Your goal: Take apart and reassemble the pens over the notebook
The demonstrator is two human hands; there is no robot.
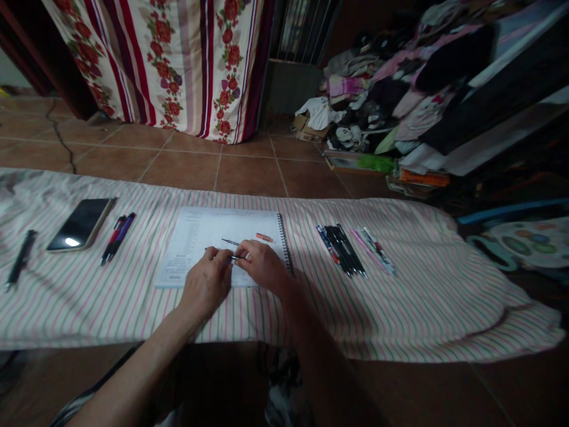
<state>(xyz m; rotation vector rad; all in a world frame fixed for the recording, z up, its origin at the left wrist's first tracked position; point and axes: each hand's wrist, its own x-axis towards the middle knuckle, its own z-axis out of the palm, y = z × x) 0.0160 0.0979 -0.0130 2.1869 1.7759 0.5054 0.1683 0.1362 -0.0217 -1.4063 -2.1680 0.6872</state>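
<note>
Over an open spiral notebook point(240, 222), my left hand point(208, 277) and my right hand point(263, 265) come close together. Both pinch a dark pen piece point(235, 257) between their fingertips, one at each end. Its exact part is too small to make out. Just beyond the fingers a thin dark pen refill point(230, 241) lies on the page. A short orange piece point(264, 237), perhaps of a pen barrel, rests near the spiral binding.
A striped cloth point(422, 296) covers the table. Several black pens point(342, 249) and patterned pens point(376, 252) lie to the right. At left are a phone point(82, 224), red and purple pens point(118, 237) and a black pen point(21, 260). Clothes point(400, 89) are piled beyond.
</note>
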